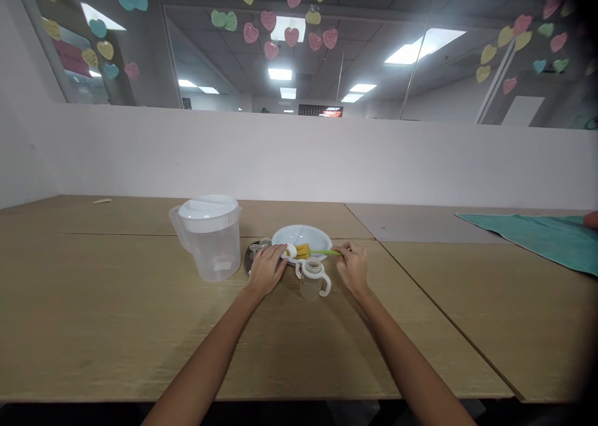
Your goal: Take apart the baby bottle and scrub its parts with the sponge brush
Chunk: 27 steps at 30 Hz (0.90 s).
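Observation:
My left hand (268, 269) is closed on a white bottle ring (290, 250), its fingers partly covering it. Against the ring sits the yellow sponge-like head (303, 250) of a brush, whose thin green handle (324, 252) is pinched in my right hand (352, 265). Both are over a white bowl (301, 232), and whether they touch it I cannot tell. Nearer to me, between my forearms, a clear baby bottle (311, 287) with two white curved handles (324, 283) stands upright without a lid. A round dark metal tray (247, 263) with small clear parts (265, 242) is partly hidden behind my left hand.
Left of the tray stands a clear pitcher (212, 245) with a white lid. A teal cloth (537, 233) lies at the right, with part of another person's hand (591, 220) at its edge. A flat pale piece (102, 200) lies far left. Behind the wooden table (116, 326) rises a white wall.

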Available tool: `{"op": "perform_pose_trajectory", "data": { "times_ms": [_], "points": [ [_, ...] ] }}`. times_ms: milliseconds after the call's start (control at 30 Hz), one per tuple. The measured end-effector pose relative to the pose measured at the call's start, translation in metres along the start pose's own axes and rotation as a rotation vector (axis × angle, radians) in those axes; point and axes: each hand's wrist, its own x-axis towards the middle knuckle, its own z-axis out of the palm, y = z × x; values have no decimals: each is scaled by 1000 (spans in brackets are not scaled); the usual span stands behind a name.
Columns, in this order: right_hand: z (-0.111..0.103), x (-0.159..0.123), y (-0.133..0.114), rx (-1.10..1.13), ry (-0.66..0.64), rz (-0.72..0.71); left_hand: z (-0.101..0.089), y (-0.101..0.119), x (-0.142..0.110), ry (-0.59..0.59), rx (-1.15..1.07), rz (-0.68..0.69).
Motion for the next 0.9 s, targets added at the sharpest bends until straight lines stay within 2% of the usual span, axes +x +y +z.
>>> {"op": "perform_pose_trajectory", "data": {
  "times_ms": [200,333,567,733,900],
  "points": [
    [-4,0,-4,1,112,-123,3,2,0,-18,-66,-91],
    [-5,1,-4,82,158,-156,9,2,0,-2,-122,-117],
    [-8,4,-4,192,185,-122,9,4,3,114,-271,-148],
    [-8,4,-4,250,213,-121,7,8,1,86,-337,-136],
    [-11,4,-7,276,233,-156,4,11,0,85,-270,-146]
  ]
}}
